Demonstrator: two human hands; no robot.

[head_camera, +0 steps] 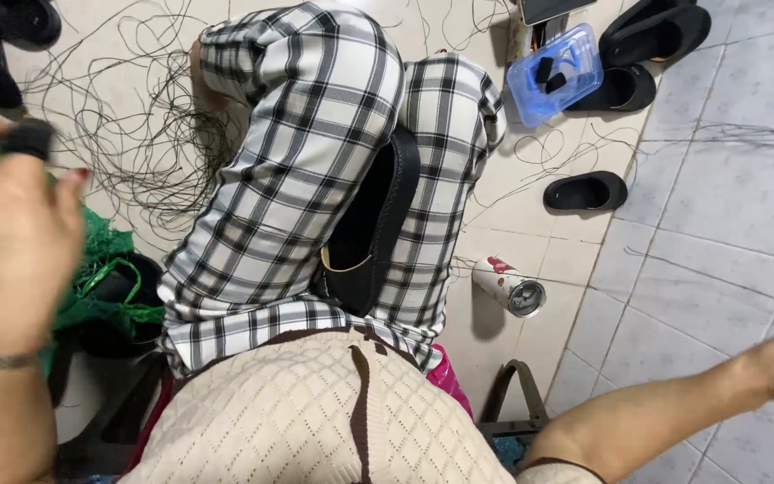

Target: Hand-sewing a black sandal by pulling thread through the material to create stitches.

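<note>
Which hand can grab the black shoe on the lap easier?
Probably the left. The left hand hovers beside the knee, close to the black shoe, though it is blurred and seems to grip a dark thing. The right arm stretches sideways, its hand out of view.

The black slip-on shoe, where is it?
In the head view, the black slip-on shoe sits mid-frame, wedged between the person's knees in black-and-white checked trousers, left of the white tipped-over cup.

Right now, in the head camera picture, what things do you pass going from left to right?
Left hand → green bag → black shoe on the lap → tumbler lying on the floor → black slipper → right arm.
</note>
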